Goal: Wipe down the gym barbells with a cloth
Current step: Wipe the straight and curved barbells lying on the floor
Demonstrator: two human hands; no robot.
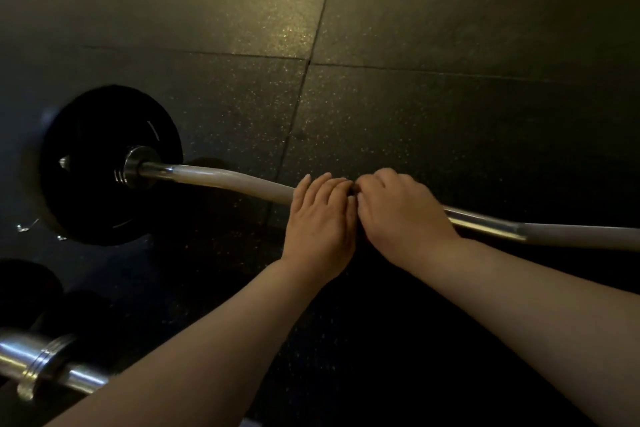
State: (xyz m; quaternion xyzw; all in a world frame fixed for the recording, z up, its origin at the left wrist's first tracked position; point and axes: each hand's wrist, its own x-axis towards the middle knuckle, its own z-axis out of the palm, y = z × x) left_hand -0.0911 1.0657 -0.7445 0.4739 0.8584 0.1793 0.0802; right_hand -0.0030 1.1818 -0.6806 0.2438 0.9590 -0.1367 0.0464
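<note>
A barbell (pixel 228 180) lies across the dark floor, its bar pale in places and shiny steel in others. A black weight plate (pixel 100 166) sits on its left end, behind a steel collar (pixel 133 166). Both my hands are on the middle of the bar, side by side and touching. My left hand (pixel 320 222) lies over the bar with its fingers wrapped across the top. My right hand (pixel 398 215) grips the bar with curled fingers. No cloth shows in either hand. The bar runs out of view at the right edge.
The steel sleeve of a second barbell (pixel 45 367) lies at the bottom left, close to my left forearm. Dark rounded weights (pixel 27 288) sit just above it. Speckled black rubber floor tiles (pixel 415 114) with visible seams stretch beyond the bar.
</note>
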